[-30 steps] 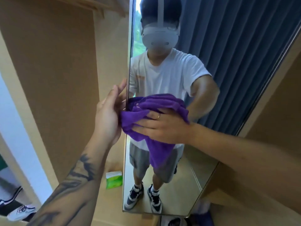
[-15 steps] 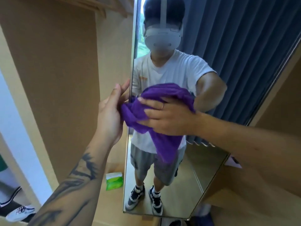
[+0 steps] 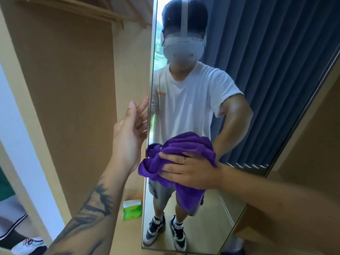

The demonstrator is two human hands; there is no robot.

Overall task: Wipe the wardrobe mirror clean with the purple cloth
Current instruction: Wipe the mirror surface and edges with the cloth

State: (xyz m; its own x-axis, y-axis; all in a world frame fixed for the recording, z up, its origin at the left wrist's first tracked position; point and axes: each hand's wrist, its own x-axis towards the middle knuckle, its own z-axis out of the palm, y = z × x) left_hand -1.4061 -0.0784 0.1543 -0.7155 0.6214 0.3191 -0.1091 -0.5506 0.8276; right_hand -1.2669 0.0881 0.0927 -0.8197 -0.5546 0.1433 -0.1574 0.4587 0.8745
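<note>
The wardrobe mirror point(image 3: 257, 89) is a tall panel that reflects me and a blue curtain. My right hand point(image 3: 189, 170) lies flat on the bunched purple cloth point(image 3: 150, 168), its fingers straight, and presses it against the glass near the mirror's left edge at about mid-height. A tail of the cloth hangs below the hand. My left hand point(image 3: 128, 137) is at the mirror's left edge with its fingers extended and loose. Its fingertips touch the edge above the cloth and it holds nothing.
To the left is the open wardrobe interior point(image 3: 73, 107), with brown panels and a wooden rail at the top. A green tissue pack point(image 3: 132, 209) lies on the wardrobe floor beside the mirror's bottom edge. A sneaker point(image 3: 27, 243) sits at the bottom left.
My right hand has swept the cloth up a little and then down the glass to a lower spot. My left hand has stayed at the mirror's edge, its fingers now looser.
</note>
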